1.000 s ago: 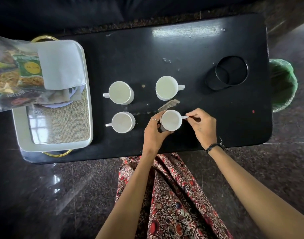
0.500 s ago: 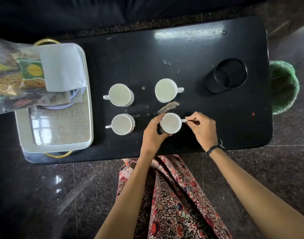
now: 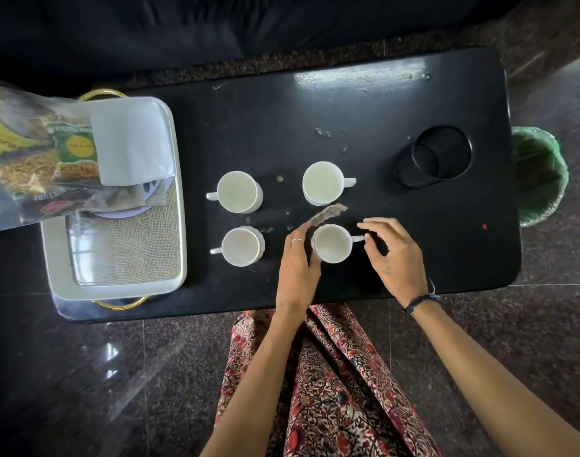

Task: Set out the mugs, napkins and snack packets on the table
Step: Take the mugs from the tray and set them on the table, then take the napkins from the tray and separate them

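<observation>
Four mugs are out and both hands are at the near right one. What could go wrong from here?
1. The right hand hovers at the near right mug's handle; drawing back could catch and tip it.
2. The snack packets overhang the tray's left edge and may slide off when the napkin is lifted.

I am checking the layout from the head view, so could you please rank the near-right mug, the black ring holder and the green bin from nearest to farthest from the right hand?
From the right hand:
1. Near-right mug, just to its left, handle by the fingertips.
2. Black ring holder, farther back on the table, slightly right.
3. Green bin, past the table's right end.
</observation>
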`<state>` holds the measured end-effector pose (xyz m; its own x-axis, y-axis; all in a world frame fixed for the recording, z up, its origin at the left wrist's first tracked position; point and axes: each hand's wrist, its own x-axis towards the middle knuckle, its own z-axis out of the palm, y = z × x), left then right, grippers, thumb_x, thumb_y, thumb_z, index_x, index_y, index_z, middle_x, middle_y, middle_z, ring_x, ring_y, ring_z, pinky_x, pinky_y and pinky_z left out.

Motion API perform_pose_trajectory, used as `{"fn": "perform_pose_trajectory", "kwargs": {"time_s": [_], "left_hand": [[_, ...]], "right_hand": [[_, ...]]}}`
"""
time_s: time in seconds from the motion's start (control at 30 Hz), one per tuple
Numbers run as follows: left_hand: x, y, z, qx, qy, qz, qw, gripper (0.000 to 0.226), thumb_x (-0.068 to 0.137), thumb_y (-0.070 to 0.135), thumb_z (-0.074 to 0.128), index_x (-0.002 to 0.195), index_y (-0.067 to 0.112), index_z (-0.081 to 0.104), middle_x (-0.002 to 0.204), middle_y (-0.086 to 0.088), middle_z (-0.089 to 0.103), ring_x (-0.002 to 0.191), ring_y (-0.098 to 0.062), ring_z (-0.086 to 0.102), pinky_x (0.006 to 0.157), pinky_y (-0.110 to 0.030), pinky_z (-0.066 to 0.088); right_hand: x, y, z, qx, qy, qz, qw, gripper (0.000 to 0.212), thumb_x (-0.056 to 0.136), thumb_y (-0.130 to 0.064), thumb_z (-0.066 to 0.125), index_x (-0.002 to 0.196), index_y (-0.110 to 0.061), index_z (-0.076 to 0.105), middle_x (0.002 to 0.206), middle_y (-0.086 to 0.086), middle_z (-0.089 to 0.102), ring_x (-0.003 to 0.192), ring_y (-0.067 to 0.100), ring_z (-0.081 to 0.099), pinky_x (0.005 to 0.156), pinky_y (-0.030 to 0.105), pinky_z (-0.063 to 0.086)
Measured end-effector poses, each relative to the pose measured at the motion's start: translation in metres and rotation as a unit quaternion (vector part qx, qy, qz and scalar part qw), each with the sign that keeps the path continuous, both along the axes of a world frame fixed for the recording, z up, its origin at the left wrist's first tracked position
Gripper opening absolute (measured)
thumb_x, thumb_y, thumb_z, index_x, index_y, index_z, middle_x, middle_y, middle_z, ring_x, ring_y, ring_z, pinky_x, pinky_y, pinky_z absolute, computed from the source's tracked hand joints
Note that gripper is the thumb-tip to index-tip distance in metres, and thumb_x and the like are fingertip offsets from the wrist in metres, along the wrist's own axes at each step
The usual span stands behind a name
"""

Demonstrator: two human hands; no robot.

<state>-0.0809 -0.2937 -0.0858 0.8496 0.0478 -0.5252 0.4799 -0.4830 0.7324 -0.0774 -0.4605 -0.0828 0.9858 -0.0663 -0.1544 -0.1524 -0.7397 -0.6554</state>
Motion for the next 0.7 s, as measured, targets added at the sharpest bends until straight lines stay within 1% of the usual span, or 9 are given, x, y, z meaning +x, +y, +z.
{"fn": "perform_pose_trajectory", "kwargs": {"time_s": [0.1,0.2,0.23,0.3,0.37,0.47,0.53,0.6,0.7], "left_hand": [[-0.001,0.005,0.009,-0.018,-0.006,0.03,0.999,0.047,0.089,0.003,0.056,0.134,0.015,0.046,0.136,-0.004,0.046,0.122,-0.014,0.048,0.107,-0.031,0.039],[0.001,0.015,0.02,-0.04,-0.014,0.041,0.998,0.039,0.091,0.004,0.053,0.129,0.015,0.051,0.128,-0.001,0.053,0.114,-0.004,0.049,0.104,-0.026,0.042],[0.003,0.02,0.024,-0.051,-0.021,0.048,0.997,0.037,0.092,0.004,0.052,0.127,0.016,0.052,0.124,0.002,0.056,0.111,-0.001,0.051,0.101,-0.021,0.044],[0.009,0.032,0.032,-0.066,-0.035,0.074,0.994,0.033,0.093,0.004,0.05,0.123,0.017,0.054,0.119,0.005,0.059,0.104,0.007,0.054,0.092,-0.006,0.043],[0.017,0.049,0.038,-0.074,-0.046,0.118,0.989,0.031,0.093,0.003,0.05,0.12,0.017,0.055,0.113,0.006,0.061,0.1,0.011,0.056,0.082,0.003,0.04],[0.028,0.083,0.046,-0.077,-0.074,0.189,0.976,0.031,0.092,0.003,0.049,0.121,0.013,0.055,0.109,0.009,0.061,0.101,0.006,0.058,0.08,0.001,0.043],[0.035,0.11,0.05,-0.075,-0.083,0.235,0.966,0.032,0.092,0.004,0.05,0.122,0.012,0.054,0.109,0.014,0.059,0.101,0.008,0.057,0.084,-0.004,0.046],[0.04,0.139,0.052,-0.07,-0.082,0.275,0.955,0.033,0.093,0.006,0.05,0.125,0.013,0.05,0.114,0.009,0.059,0.104,0.0,0.058,0.083,-0.004,0.046],[0.048,0.185,0.051,-0.06,-0.087,0.312,0.944,0.038,0.093,0.005,0.05,0.13,0.015,0.044,0.124,0.0,0.054,0.112,-0.011,0.054,0.077,0.002,0.042]], "right_hand": [[0.007,0.016,0.015,0.014,-0.03,0.004,0.999,0.017,0.089,-0.01,0.059,0.1,-0.015,0.07,0.103,-0.002,0.066,0.089,0.011,0.064,0.075,0.018,0.05],[0.014,0.038,0.028,0.027,-0.044,0.014,0.999,0.017,0.09,-0.01,0.057,0.101,-0.014,0.069,0.103,-0.001,0.066,0.094,0.012,0.064,0.08,0.022,0.052],[0.017,0.046,0.032,0.032,-0.046,0.019,0.998,0.017,0.09,-0.01,0.057,0.102,-0.014,0.069,0.105,-0.002,0.066,0.097,0.012,0.063,0.083,0.021,0.051],[0.025,0.066,0.038,0.04,-0.047,0.035,0.997,0.018,0.09,-0.012,0.058,0.105,-0.015,0.067,0.107,-0.002,0.066,0.098,0.011,0.062,0.085,0.019,0.048],[0.034,0.092,0.041,0.046,-0.038,0.059,0.996,0.023,0.09,-0.013,0.059,0.111,-0.016,0.065,0.108,-0.002,0.066,0.098,0.012,0.061,0.085,0.021,0.049],[0.048,0.137,0.042,0.047,-0.019,0.1,0.994,0.031,0.089,-0.014,0.059,0.12,-0.014,0.059,0.114,0.002,0.064,0.105,0.017,0.059,0.085,0.029,0.051],[0.058,0.169,0.041,0.056,-0.003,0.116,0.992,0.038,0.089,-0.017,0.059,0.127,-0.016,0.054,0.12,0.003,0.061,0.11,0.017,0.055,0.085,0.029,0.049],[0.071,0.202,0.041,0.071,0.012,0.136,0.988,0.044,0.091,-0.02,0.057,0.134,-0.02,0.047,0.128,0.0,0.058,0.115,0.014,0.052,0.088,0.025,0.047],[0.09,0.251,0.037,0.08,0.016,0.174,0.981,0.051,0.09,-0.02,0.057,0.139,-0.02,0.041,0.132,0.001,0.054,0.119,0.015,0.051,0.091,0.026,0.047]]}}
